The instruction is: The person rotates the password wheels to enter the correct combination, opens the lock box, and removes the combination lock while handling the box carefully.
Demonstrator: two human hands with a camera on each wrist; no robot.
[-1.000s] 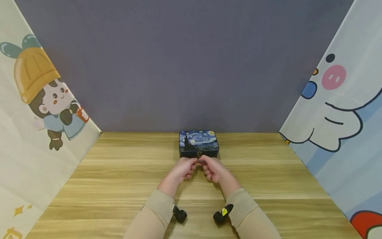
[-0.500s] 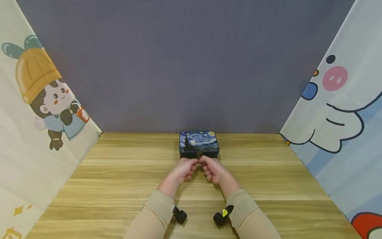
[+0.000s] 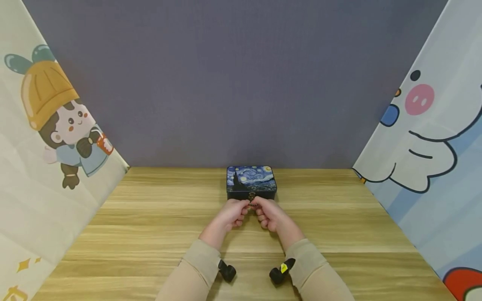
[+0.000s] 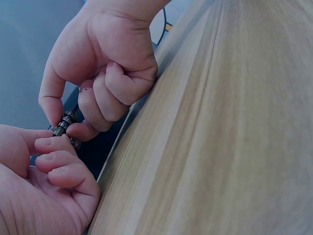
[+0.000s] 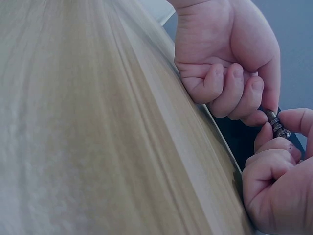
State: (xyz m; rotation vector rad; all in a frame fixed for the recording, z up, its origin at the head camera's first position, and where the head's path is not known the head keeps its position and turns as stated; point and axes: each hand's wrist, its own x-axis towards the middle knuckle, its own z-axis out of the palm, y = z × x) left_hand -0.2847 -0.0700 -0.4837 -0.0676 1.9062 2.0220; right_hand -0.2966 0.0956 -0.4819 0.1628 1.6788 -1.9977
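Note:
A tin box (image 3: 251, 179) with a swirling blue night-sky picture on its lid stands at the back of the table, lid down. A gold clasp (image 3: 252, 195) shows on its dark front. Just before it, both hands work on a small bronze barrel-shaped combination lock with ringed dials (image 4: 64, 122). My left hand (image 3: 232, 213) pinches one end between thumb and forefinger, its other fingers curled. From the right, my right hand (image 3: 272, 214) pinches the other end of the lock (image 5: 278, 125). Fingertips cover part of the lock.
The wooden table (image 3: 158, 234) spreads around both arms. A grey panel (image 3: 241, 83) rises right behind the box. Cartoon-printed curtains (image 3: 34, 167) flank both sides. Black wrist cameras (image 3: 227, 271) hang inside each sleeve.
Both hands stay at the lock with the same pinch, and the box stands where it was. Only the head view shifts very slightly.

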